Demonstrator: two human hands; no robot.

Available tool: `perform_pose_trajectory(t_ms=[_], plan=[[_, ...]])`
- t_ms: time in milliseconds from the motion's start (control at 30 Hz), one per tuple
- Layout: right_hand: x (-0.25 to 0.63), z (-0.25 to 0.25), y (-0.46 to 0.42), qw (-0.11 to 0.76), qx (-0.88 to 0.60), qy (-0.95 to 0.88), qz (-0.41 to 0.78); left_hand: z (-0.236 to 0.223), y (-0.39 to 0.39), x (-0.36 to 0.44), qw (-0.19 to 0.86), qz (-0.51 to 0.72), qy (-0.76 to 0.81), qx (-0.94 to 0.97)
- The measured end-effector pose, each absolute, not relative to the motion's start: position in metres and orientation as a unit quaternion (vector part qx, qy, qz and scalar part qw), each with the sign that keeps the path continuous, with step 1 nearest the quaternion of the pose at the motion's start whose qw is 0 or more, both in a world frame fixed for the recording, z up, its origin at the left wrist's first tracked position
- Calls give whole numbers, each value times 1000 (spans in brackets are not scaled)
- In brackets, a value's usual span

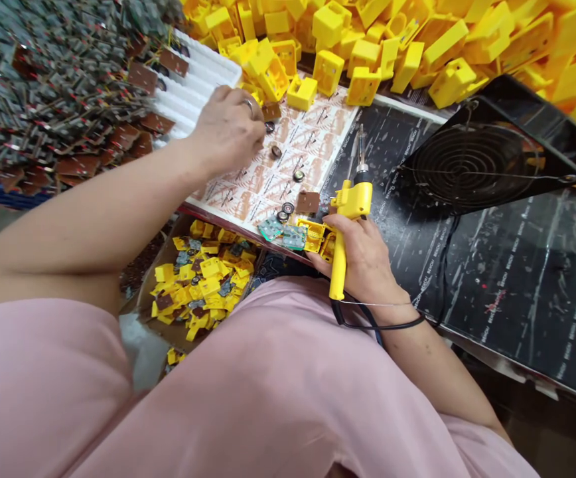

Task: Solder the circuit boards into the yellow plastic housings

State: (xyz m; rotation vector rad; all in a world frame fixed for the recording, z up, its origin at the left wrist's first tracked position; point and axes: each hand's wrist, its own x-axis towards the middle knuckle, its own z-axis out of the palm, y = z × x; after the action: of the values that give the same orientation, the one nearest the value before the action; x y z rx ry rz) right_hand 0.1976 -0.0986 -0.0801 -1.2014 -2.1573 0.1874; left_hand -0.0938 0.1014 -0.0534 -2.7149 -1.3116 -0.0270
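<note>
My right hand (367,259) is wrapped around a yellow soldering iron (338,265), its metal tip pointing away from me. Beside those fingers, near the bench edge, lie an opened yellow plastic case (312,234) and a green circuit board (294,237). My left hand (233,129), with a ring on one finger, reaches across to the patterned sheet, fingers curled downward and fingertips hidden. Close to it are a small round black speaker (269,127) and a brown board (271,111). More round parts (298,175) and a brown square board (308,202) lie between the hands.
Yellow cases (330,73) are heaped along the back. Wired circuit boards (59,86) pile up at left, beside white ridged foam (198,66). A black fan (472,159) stands at right, its cable crossing the bench. Below the edge, a cardboard box (151,312) holds yellow pieces.
</note>
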Motion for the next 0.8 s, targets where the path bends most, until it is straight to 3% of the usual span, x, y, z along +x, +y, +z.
perform_pose_trajectory(t_ms=[133, 300, 433, 600, 800], plan=[[202, -77, -103, 352, -447, -817, 87, -31, 83, -82, 40, -16, -447, -893], [230, -63, -120, 465, -451, -756, 98, -16, 15, -23, -173, 28, -240, -955], [250, -58, -130, 506, -405, -758, 72, -27, -21, -1, -120, 59, -185, -974], [252, -65, -127, 539, -396, -740, 76, -18, -55, -56, -103, 95, -238, -961], [250, -77, -123, 501, -424, -748, 98, -32, -102, -153, -258, 192, -397, -860]])
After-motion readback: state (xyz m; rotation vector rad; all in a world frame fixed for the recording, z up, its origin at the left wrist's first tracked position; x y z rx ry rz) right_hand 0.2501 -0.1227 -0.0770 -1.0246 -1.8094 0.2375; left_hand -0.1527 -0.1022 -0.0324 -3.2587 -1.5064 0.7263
